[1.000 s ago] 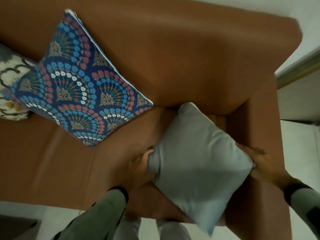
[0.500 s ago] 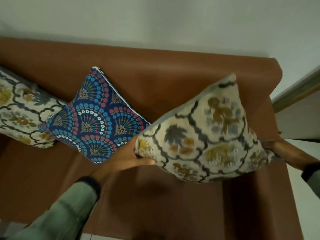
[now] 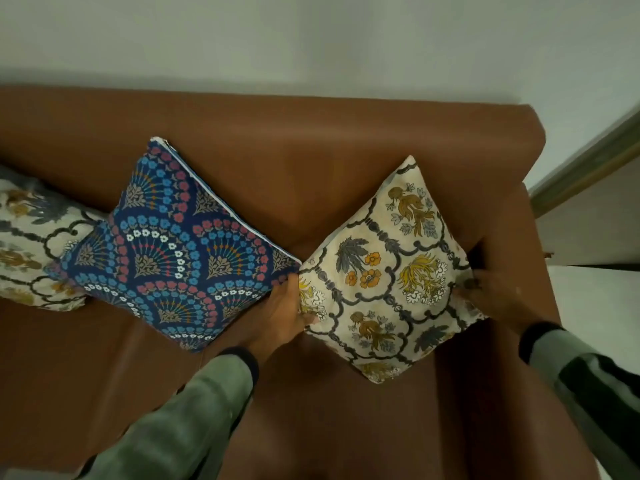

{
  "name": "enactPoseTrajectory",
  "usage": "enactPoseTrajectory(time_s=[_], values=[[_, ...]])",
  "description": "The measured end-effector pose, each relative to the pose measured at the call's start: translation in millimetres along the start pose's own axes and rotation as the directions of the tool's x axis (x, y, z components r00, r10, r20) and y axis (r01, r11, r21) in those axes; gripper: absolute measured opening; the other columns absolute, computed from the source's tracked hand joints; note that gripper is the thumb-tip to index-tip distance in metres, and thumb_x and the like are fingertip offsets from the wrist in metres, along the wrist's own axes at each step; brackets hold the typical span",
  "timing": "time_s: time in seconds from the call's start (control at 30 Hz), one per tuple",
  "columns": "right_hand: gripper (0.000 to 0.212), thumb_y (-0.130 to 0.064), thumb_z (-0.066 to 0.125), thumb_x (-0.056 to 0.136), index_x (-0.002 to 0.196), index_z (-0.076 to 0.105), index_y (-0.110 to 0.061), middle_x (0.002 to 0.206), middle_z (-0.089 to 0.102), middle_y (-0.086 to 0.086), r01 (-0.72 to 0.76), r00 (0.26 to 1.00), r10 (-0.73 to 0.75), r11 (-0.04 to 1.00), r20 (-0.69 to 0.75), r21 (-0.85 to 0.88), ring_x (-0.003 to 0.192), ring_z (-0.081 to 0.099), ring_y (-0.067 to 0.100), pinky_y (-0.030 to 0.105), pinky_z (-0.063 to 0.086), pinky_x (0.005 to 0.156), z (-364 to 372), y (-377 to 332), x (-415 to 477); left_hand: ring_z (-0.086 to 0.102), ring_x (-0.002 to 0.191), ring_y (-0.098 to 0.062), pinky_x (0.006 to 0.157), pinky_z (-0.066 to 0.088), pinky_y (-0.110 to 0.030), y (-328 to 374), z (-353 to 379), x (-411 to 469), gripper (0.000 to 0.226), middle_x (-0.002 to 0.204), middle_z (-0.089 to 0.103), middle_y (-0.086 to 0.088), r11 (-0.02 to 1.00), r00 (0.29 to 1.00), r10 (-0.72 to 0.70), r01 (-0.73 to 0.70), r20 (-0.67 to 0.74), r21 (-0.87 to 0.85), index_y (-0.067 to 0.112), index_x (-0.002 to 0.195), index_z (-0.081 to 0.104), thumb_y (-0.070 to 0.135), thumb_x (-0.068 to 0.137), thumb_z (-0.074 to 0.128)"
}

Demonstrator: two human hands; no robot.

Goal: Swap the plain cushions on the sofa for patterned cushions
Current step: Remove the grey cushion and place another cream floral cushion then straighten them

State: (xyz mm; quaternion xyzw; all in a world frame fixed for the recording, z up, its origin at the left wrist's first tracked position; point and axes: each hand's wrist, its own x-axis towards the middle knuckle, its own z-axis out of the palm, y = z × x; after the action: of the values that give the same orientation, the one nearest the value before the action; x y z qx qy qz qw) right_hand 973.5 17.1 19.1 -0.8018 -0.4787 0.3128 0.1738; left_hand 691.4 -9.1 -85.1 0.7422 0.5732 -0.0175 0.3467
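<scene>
A cream cushion with a floral pattern (image 3: pixel 384 271) stands on one corner at the right end of the brown sofa (image 3: pixel 311 161), leaning on the backrest. My left hand (image 3: pixel 280 317) grips its left corner and my right hand (image 3: pixel 485 296) grips its right corner, next to the armrest. A blue cushion with a fan pattern (image 3: pixel 173 244) leans on the backrest just to the left, its right corner touching the cream cushion. Another cream floral cushion (image 3: pixel 31 244) lies at the far left, partly cut off and partly under the blue one.
The sofa's right armrest (image 3: pixel 526 258) rises close beside my right hand. A pale wall (image 3: pixel 311 39) runs behind the sofa, and a door frame (image 3: pixel 588 168) stands at the far right. Light floor (image 3: pixel 595 299) shows beyond the armrest.
The cushion in my hands showed a plain grey face, then its cream floral one. It came down from mid-air onto the seat against the backrest. My view tilted up.
</scene>
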Motion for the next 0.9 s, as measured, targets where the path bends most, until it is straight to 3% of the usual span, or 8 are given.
enactPoseTrajectory(time_s=[0.03,0.07,0.23,0.37,0.47,0.7,0.8,0.9], values=[[0.023,-0.01,0.064,0.09,0.107,0.065,0.007,0.11,0.067,0.026,-0.104,0.988,0.103,0.995,0.114,0.006,0.101,0.062,0.041,0.053,0.048,0.093,-17.3,60.9,-44.2,0.044,0.123,-0.033,0.097,0.045,-0.045,1.6,0.6,-4.7,0.066,0.128,0.048,-0.014,1.0,1.0,0.01,-0.009,-0.028,0.009,0.012,0.121,0.038,0.031,0.076,0.083],[0.022,-0.009,0.064,0.09,0.105,0.065,0.008,0.109,0.066,0.026,-0.322,0.947,0.32,0.941,0.042,0.101,0.101,0.062,0.042,0.054,0.048,0.093,-16.2,103.2,-54.3,0.045,0.123,-0.032,0.096,0.045,-0.044,2.3,0.6,-9.1,0.065,0.127,0.049,-0.014,1.0,0.999,0.017,-0.016,-0.052,0.023,0.012,0.122,0.038,0.032,0.078,0.081],[0.02,-0.01,0.066,0.09,0.104,0.067,0.004,0.103,0.068,0.025,-0.209,0.97,0.229,0.958,-0.086,0.195,0.094,0.064,0.042,0.056,0.052,0.087,-23.8,100.0,-83.6,0.049,0.104,-0.031,0.077,0.042,-0.037,1.4,-7.0,-19.4,0.052,0.112,0.053,-0.014,0.988,0.968,0.151,-0.141,-0.2,0.063,0.006,0.116,0.044,0.033,0.084,0.074],[0.021,-0.013,0.063,0.092,0.109,0.067,0.0,0.105,0.068,0.022,-0.175,0.974,0.202,0.958,-0.103,0.227,0.096,0.064,0.039,0.038,0.052,0.08,-32.8,101.7,-91.4,0.05,0.105,-0.026,0.082,0.042,-0.034,6.9,-18.2,-7.4,0.055,0.116,0.055,-0.009,0.986,0.959,0.166,-0.162,-0.23,0.034,0.011,0.124,0.044,0.036,0.085,0.074],[0.022,-0.013,0.062,0.093,0.104,0.066,0.005,0.105,0.066,0.027,-0.187,0.962,0.215,0.967,-0.166,0.171,0.097,0.062,0.043,0.051,0.052,0.086,-29.6,91.6,-76.1,0.052,0.109,-0.027,0.089,0.042,-0.035,12.1,-27.9,12.0,0.045,0.119,0.056,-0.011,0.973,0.938,0.232,-0.224,-0.257,0.061,0.009,0.128,0.048,0.022,0.09,0.069],[0.026,-0.021,0.058,0.096,0.111,0.065,-0.001,0.112,0.063,0.022,-0.187,0.928,0.258,0.946,-0.268,0.263,0.101,0.059,0.039,0.05,0.05,0.092,-14.5,88.2,-94.7,0.056,0.092,-0.029,0.075,0.043,-0.032,6.7,-23.6,17.3,0.031,0.105,0.06,-0.014,0.922,0.873,0.375,-0.315,-0.311,0.226,0.003,0.108,0.059,-0.005,0.08,0.069],[0.027,-0.018,0.058,0.096,0.116,0.061,0.0,0.117,0.064,0.023,-0.236,0.912,0.319,0.922,-0.256,0.307,0.105,0.06,0.04,0.047,0.047,0.094,-11.3,88.9,-95.9,0.056,0.102,-0.029,0.081,0.049,-0.037,-1.1,-26.1,22.6,0.035,0.115,0.058,-0.013,0.925,0.884,0.369,-0.318,-0.286,0.209,0.005,0.118,0.056,0.012,0.087,0.07],[0.035,-0.008,0.061,0.092,0.126,0.05,-0.001,0.127,0.057,0.024,-0.298,0.883,0.383,0.904,-0.273,0.306,0.117,0.054,0.043,0.046,0.046,0.097,-12.8,83.7,-85.1,0.042,0.129,-0.029,0.11,0.032,-0.044,-15.3,-48.0,34.3,0.078,0.14,0.046,-0.011,0.897,0.928,0.36,-0.315,-0.099,0.311,0.012,0.142,0.038,0.052,0.083,0.07]])
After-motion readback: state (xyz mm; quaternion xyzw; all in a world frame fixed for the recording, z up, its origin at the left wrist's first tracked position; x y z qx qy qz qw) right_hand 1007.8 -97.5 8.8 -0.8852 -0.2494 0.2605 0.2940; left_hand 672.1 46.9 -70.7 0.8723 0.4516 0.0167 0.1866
